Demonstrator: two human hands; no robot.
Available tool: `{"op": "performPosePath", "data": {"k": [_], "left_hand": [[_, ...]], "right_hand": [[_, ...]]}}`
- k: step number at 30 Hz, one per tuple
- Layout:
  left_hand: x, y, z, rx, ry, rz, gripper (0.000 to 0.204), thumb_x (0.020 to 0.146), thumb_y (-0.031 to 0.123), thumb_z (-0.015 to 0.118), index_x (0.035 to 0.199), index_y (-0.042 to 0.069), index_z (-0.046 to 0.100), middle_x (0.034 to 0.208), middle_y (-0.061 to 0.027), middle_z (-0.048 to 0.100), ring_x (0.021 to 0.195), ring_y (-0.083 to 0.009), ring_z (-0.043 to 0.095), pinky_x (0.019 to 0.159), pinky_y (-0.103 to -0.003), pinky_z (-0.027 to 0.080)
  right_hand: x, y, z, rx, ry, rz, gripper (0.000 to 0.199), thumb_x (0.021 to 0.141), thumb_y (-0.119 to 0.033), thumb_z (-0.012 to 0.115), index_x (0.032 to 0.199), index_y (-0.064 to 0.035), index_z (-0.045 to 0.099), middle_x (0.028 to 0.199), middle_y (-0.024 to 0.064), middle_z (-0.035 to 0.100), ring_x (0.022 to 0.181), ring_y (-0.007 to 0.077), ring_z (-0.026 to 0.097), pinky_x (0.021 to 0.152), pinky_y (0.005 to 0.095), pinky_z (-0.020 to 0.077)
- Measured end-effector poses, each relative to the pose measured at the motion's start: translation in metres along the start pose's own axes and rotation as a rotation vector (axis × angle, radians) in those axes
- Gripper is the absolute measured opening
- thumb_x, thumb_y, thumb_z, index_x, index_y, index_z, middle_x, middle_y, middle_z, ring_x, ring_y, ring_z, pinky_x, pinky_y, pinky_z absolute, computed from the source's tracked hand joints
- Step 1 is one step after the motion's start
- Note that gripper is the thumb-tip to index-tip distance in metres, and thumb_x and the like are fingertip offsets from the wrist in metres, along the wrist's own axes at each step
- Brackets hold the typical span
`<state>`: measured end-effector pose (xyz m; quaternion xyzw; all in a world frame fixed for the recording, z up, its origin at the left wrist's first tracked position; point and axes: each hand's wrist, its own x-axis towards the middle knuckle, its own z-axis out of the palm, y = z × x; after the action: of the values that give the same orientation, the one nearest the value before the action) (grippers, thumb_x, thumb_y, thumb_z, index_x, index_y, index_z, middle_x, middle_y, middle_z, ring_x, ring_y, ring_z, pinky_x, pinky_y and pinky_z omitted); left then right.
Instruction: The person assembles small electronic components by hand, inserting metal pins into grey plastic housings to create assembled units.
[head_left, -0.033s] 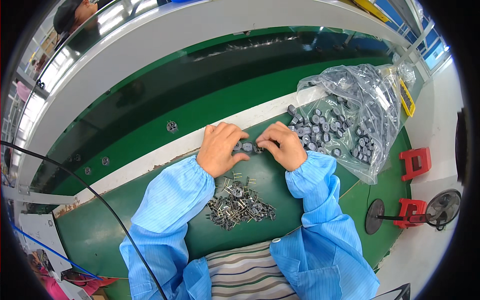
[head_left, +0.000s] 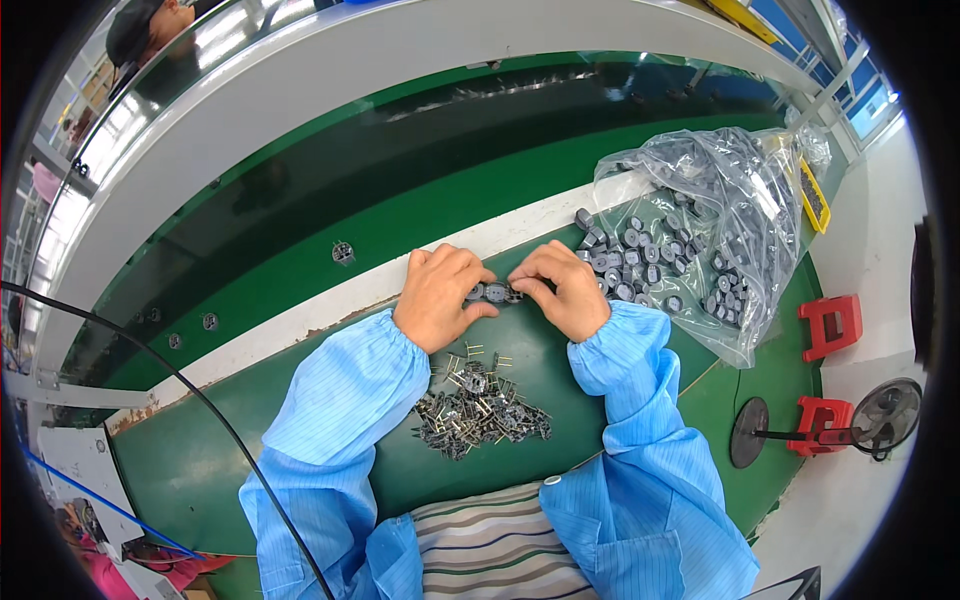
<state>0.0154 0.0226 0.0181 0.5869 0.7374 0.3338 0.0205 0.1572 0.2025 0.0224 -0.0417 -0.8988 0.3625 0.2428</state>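
Over the green table, my left hand [head_left: 440, 300] curls around grey rounded plastic housings [head_left: 495, 292], thumb below and fingers above. My right hand [head_left: 565, 288] pinches a small dark part [head_left: 515, 294] against the right end of the housing; fingertips partly hide it. Nearer my body lies a loose pile of small black parts with brass pins [head_left: 480, 412]. To the right of my right hand, many more grey housings [head_left: 630, 260] spill from a clear plastic bag [head_left: 740, 170].
A white ledge [head_left: 250, 335] separates the table from a green conveyor belt [head_left: 290, 270] carrying scattered small assemblies [head_left: 343, 253]. On the right stand red stools [head_left: 830, 328], a fan [head_left: 885, 415] and a yellow tray [head_left: 815, 197]. A black cable [head_left: 190, 385] crosses the left side. Another person [head_left: 150, 40] is at far left.
My right hand has shifted slightly left, bringing the small dark part up against the grey housing. The left hand stays in place. Assemblies on the belt have moved slightly left.
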Motion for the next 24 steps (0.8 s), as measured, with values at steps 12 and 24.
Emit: {"op": "performPosePath", "data": {"k": [12,24], "left_hand": [[-0.005,-0.01,0.012,-0.019,-0.038,-0.064,0.034,0.072,0.027,0.091,0.099,0.013,0.076,0.097,0.0025,0.064,0.1,-0.0198,0.059,0.085,-0.039,0.034],[-0.007,-0.011,0.015,-0.055,0.006,-0.06,0.034,0.07,0.027,0.093,0.098,0.013,0.079,0.096,0.0042,0.067,0.096,-0.0176,0.059,0.085,-0.038,0.036]], "right_hand": [[0.001,-0.005,0.021,-0.277,0.017,-0.084,0.015,0.076,-0.012,0.084,0.081,-0.0117,0.07,0.084,-0.0015,0.066,0.09,0.0219,0.06,0.078,0.0388,0.0392],[-0.001,-0.001,0.025,-0.233,0.005,-0.1,0.02,0.074,-0.011,0.084,0.08,-0.0112,0.065,0.081,0.0002,0.063,0.088,0.0229,0.061,0.078,0.0394,0.0393]]}}
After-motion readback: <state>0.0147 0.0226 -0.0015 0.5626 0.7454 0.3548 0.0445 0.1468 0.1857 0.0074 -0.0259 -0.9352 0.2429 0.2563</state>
